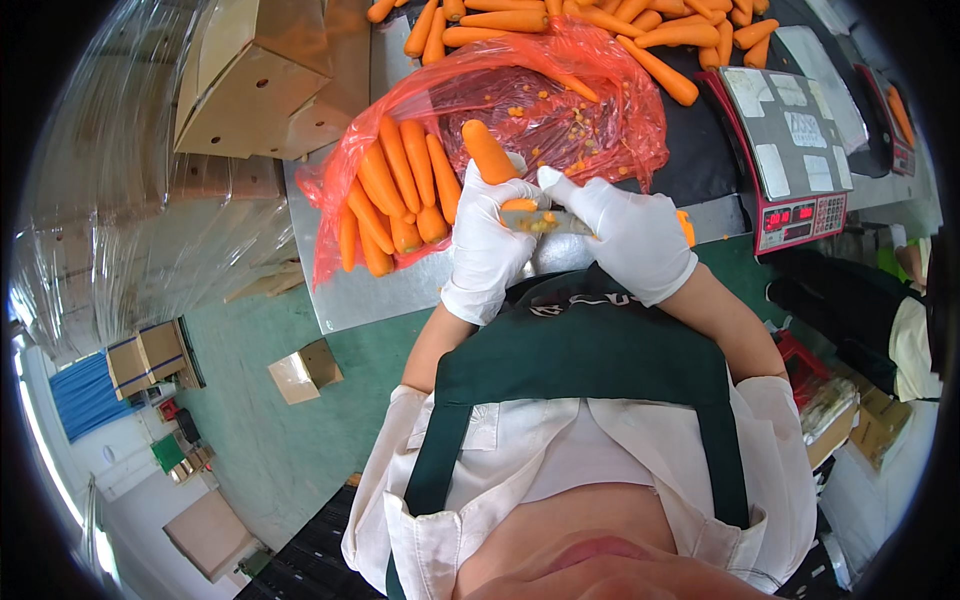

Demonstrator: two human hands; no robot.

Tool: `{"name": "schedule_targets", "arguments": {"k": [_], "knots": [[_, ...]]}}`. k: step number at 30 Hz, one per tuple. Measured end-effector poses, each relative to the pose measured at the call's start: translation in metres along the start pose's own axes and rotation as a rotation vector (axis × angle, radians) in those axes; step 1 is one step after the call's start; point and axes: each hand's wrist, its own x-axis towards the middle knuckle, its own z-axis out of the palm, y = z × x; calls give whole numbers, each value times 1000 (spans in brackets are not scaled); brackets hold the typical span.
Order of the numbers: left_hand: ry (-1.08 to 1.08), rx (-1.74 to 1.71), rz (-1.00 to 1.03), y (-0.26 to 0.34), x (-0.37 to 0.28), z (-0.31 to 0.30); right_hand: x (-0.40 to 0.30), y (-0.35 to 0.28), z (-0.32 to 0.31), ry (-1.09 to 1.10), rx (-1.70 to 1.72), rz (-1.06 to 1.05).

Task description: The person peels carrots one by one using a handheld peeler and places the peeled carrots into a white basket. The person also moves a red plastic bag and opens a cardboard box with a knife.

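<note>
My gloved left hand [487,232] grips a carrot [487,154], its rounded end pointing up and away from me. In my gloved right hand [630,232] is a knife with an orange handle [686,228]. Its blade [546,221] lies across the near end of the carrot, with bits of carrot stuck to the metal. Beyond both hands a red plastic bag [630,112] is spread over the table, small carrot scraps [577,135] scattered on it. Several carrots [397,180] lie side by side on the bag's left part, left of my left hand.
Loose carrots [600,19] are heaped along the far side. A red digital scale [791,139] stands on the right, with another scale [885,120] past it. Cardboard boxes [255,82] rise at the table's left. A person [847,315] is at the far right.
</note>
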Motion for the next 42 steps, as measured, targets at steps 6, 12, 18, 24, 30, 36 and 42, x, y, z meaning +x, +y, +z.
{"name": "schedule_targets", "arguments": {"k": [6, 12, 18, 24, 30, 36, 42], "knots": [[52, -724, -97, 9, 4, -5, 18, 54, 7, -6, 50, 504], [274, -1605, -602, -4, 24, -13, 12, 32, 31, 383, 320, 136], [302, -1663, -646, 5, 27, -2, 19, 14, 27, 300, 93, 116], [349, -1699, -588, -10, 39, 7, 10, 18, 31, 430, 164, -83], [302, -1555, -561, -8, 39, 21, 12, 16, 31, 506, 49, -95], [279, -1545, -640, -4, 47, 33, 11, 30, 35, 571, 20, -78], [254, -1612, -703, -25, 63, 50, 9, 46, 30, 556, -54, -36]]}}
